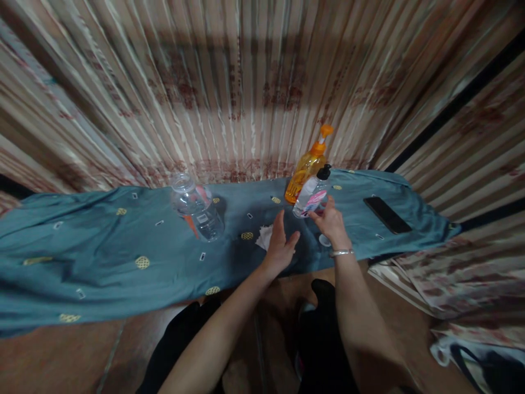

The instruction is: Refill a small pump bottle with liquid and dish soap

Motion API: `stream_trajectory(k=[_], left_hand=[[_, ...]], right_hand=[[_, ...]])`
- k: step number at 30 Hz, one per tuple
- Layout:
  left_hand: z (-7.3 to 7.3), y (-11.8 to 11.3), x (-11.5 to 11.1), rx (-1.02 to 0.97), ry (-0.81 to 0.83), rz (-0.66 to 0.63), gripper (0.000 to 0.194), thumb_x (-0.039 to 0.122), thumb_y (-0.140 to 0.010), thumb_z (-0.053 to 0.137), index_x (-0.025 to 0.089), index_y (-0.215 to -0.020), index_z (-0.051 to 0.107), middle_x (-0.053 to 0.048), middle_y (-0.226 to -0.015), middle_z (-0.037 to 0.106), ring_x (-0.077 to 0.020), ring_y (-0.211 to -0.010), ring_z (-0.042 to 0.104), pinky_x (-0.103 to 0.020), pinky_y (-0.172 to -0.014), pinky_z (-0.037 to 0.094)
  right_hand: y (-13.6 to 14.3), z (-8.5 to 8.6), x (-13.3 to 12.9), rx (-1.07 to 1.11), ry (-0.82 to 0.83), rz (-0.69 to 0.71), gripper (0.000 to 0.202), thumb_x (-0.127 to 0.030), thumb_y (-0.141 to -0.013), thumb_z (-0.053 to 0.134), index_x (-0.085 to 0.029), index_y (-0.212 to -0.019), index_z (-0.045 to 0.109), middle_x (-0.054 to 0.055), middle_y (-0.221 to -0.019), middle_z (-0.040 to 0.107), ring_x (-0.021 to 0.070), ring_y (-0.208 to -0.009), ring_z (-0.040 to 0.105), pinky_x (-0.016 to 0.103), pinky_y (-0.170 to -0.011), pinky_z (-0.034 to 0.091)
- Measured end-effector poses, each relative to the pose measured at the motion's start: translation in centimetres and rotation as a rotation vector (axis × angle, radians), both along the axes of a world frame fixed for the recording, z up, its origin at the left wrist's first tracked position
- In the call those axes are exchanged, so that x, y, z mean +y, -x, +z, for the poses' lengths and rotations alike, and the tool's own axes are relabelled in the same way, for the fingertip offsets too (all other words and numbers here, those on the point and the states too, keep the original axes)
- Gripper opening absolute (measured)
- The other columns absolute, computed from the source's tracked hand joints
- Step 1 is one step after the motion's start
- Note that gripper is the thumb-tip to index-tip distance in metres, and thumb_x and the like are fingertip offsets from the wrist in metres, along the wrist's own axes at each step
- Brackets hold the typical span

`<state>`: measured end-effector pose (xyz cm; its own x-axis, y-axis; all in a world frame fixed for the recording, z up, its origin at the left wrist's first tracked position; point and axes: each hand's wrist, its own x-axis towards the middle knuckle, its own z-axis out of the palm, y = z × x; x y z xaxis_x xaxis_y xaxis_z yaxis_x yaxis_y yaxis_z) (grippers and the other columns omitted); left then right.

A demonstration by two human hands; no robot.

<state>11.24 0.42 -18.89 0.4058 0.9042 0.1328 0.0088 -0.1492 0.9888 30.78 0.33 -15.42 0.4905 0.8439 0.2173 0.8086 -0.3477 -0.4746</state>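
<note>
A small clear pump bottle point(310, 196) with a black pump and a pink label stands upright on the cloth-covered bench. My right hand point(332, 224) is at its lower right side, thumb and forefinger spread; the thumb tip overlaps the bottle's base, and I cannot tell how firmly it touches. Just behind that bottle is an amber bottle point(302, 174) with an orange pump. My left hand point(282, 246) hovers with thumb and fingers apart, holding nothing visible. Partly behind it lies a white zigzag-edged piece point(263, 235), like paper or cloth. A round clear disc point(324, 239) lies by my right wrist.
A large, clear, uncapped plastic bottle point(199, 213) stands to the left. A black phone point(386, 214) lies at the right. The teal patterned cloth point(102, 257) covers the long bench, with a pleated curtain point(246, 82) behind. A bag point(471, 355) is on the floor at lower right.
</note>
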Motion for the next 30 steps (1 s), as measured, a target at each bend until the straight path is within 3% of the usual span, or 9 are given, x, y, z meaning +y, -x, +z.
stream_trajectory(k=[4, 7, 10, 15, 20, 24, 27, 30], left_hand=[[1.2, 4.4, -1.6, 0.001, -0.030, 0.102, 0.073, 0.036, -0.092, 0.072, 0.027, -0.159, 0.044, -0.017, -0.175, 0.042, -0.0338, -0.165, 0.037, -0.060, -0.134, 0.031], [1.3, 7.1, -2.7, -0.004, -0.055, 0.194, 0.070, 0.032, -0.090, 0.074, 0.027, -0.155, 0.049, -0.017, -0.169, 0.049, -0.0348, -0.160, 0.045, -0.060, -0.130, 0.040], [1.1, 9.4, -3.8, 0.012, -0.077, 0.254, 0.066, 0.032, -0.089, 0.074, 0.027, -0.151, 0.052, -0.016, -0.164, 0.055, -0.0337, -0.153, 0.053, -0.057, -0.123, 0.048], [1.3, 12.6, -4.2, 0.057, -0.224, 0.343, 0.056, 0.038, -0.092, 0.072, 0.027, -0.145, 0.057, -0.014, -0.147, 0.066, -0.0300, -0.138, 0.065, -0.053, -0.113, 0.058], [3.0, 14.9, -3.3, 0.050, -0.326, 0.460, 0.055, 0.035, -0.092, 0.072, 0.027, -0.144, 0.057, -0.012, -0.137, 0.068, -0.0259, -0.127, 0.070, -0.048, -0.106, 0.062], [5.2, 17.4, -3.2, 0.071, -0.420, 0.549, 0.044, 0.035, -0.093, 0.073, 0.026, -0.135, 0.063, -0.009, -0.126, 0.067, -0.0221, -0.112, 0.072, -0.041, -0.097, 0.064], [6.4, 19.4, -3.0, 0.095, -0.517, 0.674, 0.051, 0.040, -0.091, 0.077, 0.028, -0.138, 0.061, -0.011, -0.139, 0.062, -0.0253, -0.127, 0.066, -0.045, -0.108, 0.059], [6.3, 20.3, -1.6, 0.079, -0.487, 0.784, 0.089, 0.041, -0.081, 0.087, 0.030, -0.157, 0.042, -0.016, -0.165, 0.046, -0.0335, -0.157, 0.045, -0.056, -0.126, 0.043]], right_hand=[[1.6, 0.5, -1.1, -0.034, 0.018, -0.067, 0.075, -0.025, -0.096, 0.073, 0.002, -0.158, 0.040, 0.032, -0.127, 0.076, 0.0383, -0.111, 0.080, 0.044, -0.093, 0.060], [2.7, 1.3, -2.1, -0.078, 0.087, -0.022, 0.058, -0.023, -0.100, 0.068, 0.000, -0.151, 0.051, 0.032, -0.127, 0.076, 0.0389, -0.118, 0.078, 0.046, -0.100, 0.058], [2.7, 2.1, -3.2, -0.138, 0.241, 0.035, 0.047, -0.026, -0.102, 0.066, -0.004, -0.144, 0.060, 0.029, -0.131, 0.075, 0.0365, -0.125, 0.074, 0.043, -0.106, 0.055], [0.9, 2.6, -4.7, -0.190, 0.528, 0.103, 0.060, -0.034, -0.098, 0.073, -0.011, -0.152, 0.060, 0.025, -0.145, 0.072, 0.0325, -0.136, 0.070, 0.037, -0.110, 0.051], [0.3, 2.5, -5.6, -0.183, 0.606, 0.113, 0.044, -0.022, -0.089, 0.076, -0.020, -0.134, 0.077, 0.019, -0.129, 0.081, 0.0329, -0.127, 0.075, 0.037, -0.100, 0.055], [0.4, 2.9, -5.8, -0.168, 0.586, 0.115, 0.025, -0.017, -0.088, 0.072, -0.015, -0.110, 0.084, 0.021, -0.114, 0.084, 0.0355, -0.115, 0.079, 0.038, -0.091, 0.056], [0.4, 3.9, -5.6, -0.126, 0.506, 0.116, 0.020, -0.018, -0.088, 0.070, -0.012, -0.103, 0.081, 0.023, -0.107, 0.083, 0.0353, -0.106, 0.080, 0.037, -0.084, 0.055], [1.5, 5.1, -5.0, -0.014, 0.347, 0.175, 0.029, -0.024, -0.088, 0.070, -0.015, -0.114, 0.077, 0.016, -0.106, 0.083, 0.0271, -0.098, 0.080, 0.032, -0.082, 0.056]])
